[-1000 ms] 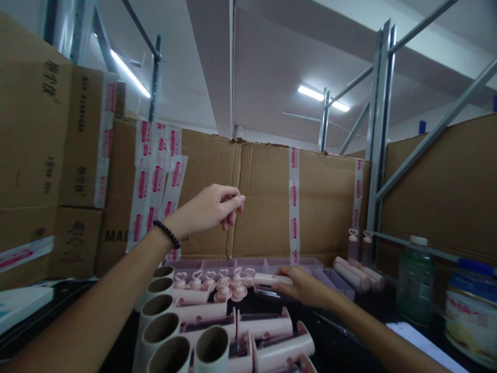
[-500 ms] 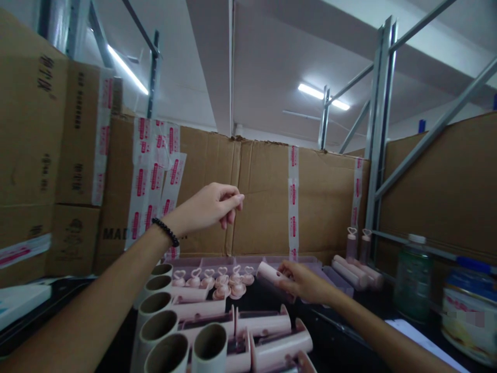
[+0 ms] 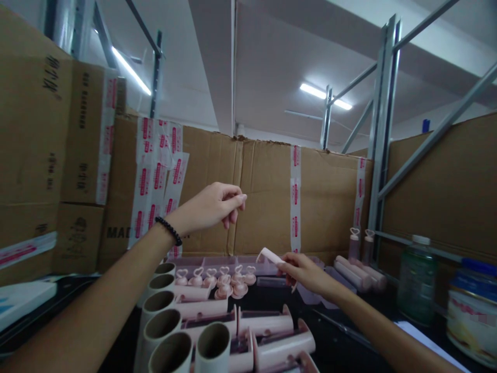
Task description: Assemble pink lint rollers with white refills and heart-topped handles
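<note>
My left hand [image 3: 223,204], with a black bead bracelet [image 3: 169,230] on its wrist, hangs in the air before the cardboard wall. Its fingers are curled in and nothing shows in them. Lower down, my right hand [image 3: 301,269] grips a pale pink half-tube shell [image 3: 269,256], tilted, with its curved end up and to the left; the fingers hide part of it. Under it lies a clear tube [image 3: 269,282]. Pink heart-topped caps [image 3: 224,282] stand in a cluster to the left. Several pink shells with clear tubes [image 3: 285,349] lie in front.
Open cardboard tubes [image 3: 171,352] stand upright at front left. A purple divided tray [image 3: 229,264] runs along the back. Pink tubes [image 3: 353,273], a green bottle [image 3: 416,280] and a blue-lidded jar [image 3: 473,311] are at right. Cardboard panels [image 3: 264,202] enclose the table.
My right hand has turned the pink shell, so its curved end now faces up more, and a clear tube now shows beneath it. My left hand stays nearly still.
</note>
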Demonstrator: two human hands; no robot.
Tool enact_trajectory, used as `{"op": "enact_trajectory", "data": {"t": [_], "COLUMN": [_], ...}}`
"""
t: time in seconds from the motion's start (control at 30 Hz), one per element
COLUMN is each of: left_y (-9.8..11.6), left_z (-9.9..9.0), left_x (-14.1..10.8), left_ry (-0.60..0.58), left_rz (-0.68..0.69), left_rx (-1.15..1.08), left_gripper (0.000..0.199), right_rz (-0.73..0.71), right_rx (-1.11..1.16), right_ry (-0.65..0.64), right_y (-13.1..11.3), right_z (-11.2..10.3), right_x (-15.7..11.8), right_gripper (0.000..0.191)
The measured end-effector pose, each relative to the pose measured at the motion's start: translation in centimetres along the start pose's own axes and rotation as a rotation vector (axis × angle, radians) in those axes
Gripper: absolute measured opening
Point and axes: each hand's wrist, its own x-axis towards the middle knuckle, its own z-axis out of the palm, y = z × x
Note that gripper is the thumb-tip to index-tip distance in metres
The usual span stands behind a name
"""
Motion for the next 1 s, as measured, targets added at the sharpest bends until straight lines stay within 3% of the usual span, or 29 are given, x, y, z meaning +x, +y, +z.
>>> {"op": "enact_trajectory", "data": {"t": [0.13,0.2,0.3,0.43,0.57,0.7,0.83,1.0], "left_y": [0.4,0.8,1.3,1.6,1.2,0.5,-0.1,-0.2], "left_z": [0.3,0.6,1.0,0.7,-0.2,-1.1,-1.6,-1.4], "left_x": [-0.1,-0.2,-0.7,-1.2,-1.2,-1.0,-1.0,-1.0], "left_ry": [-0.056,-0.162,-0.376,-0.525,-0.495,-0.36,-0.272,-0.262], "left_rz": [0.014,0.032,0.023,-0.057,-0.061,-0.107,-0.138,-0.148], "left_rx": [0.077,0.1,0.094,0.01,0.081,0.189,0.186,0.17], "left_gripper": [0.03,0.032,0.044,0.062,0.054,0.05,0.05,0.048], "right_rz": [-0.085,-0.129,-0.201,-0.236,-0.285,-0.276,-0.284,-0.296], "right_rx": [0.035,0.076,0.175,0.284,0.258,0.105,-0.181,-0.384], "right_ry": [-0.006,-0.048,-0.081,-0.004,0.094,0.22,0.126,-0.007], "right_y": [-4.8,-7.6,-11.0,-13.0,-11.6,-7.7,-3.3,-0.6], "right_z": [-0.7,-0.6,0.0,1.5,2.5,2.8,4.4,7.9], "right_x": [-0.2,-0.3,-0.1,1.0,3.2,5.4,5.9,5.9], "right_gripper": [0.038,0.034,0.044,0.048,0.049,0.061,0.022,0.01]}}
